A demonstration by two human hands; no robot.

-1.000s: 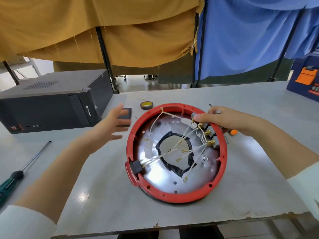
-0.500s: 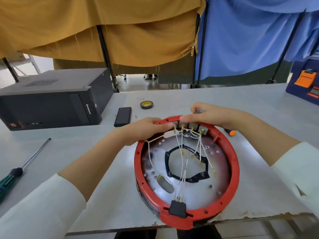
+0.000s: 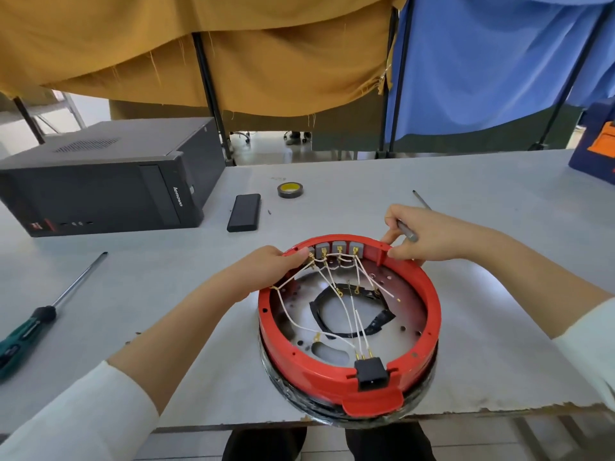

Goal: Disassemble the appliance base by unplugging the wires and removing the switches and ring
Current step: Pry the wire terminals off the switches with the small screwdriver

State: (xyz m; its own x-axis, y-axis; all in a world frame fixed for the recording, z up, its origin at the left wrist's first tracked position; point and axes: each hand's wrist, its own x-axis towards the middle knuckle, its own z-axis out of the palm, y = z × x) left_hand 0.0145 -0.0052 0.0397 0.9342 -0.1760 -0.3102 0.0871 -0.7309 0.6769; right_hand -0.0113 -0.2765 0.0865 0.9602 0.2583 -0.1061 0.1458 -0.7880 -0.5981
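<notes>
At the bench's near edge the appliance base (image 3: 349, 331) has its switches (image 3: 336, 250) on the far rim, directly between the left hand (image 3: 269, 271), thumb curled onto that rim, and the right hand (image 3: 422, 237), gripping the rim beside them.

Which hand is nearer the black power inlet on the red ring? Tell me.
Neither by much, the left slightly. The left hand grips the ring's far-left rim by the switches; the right hand holds the far-right rim. The black power inlet sits on the near rim.
</notes>
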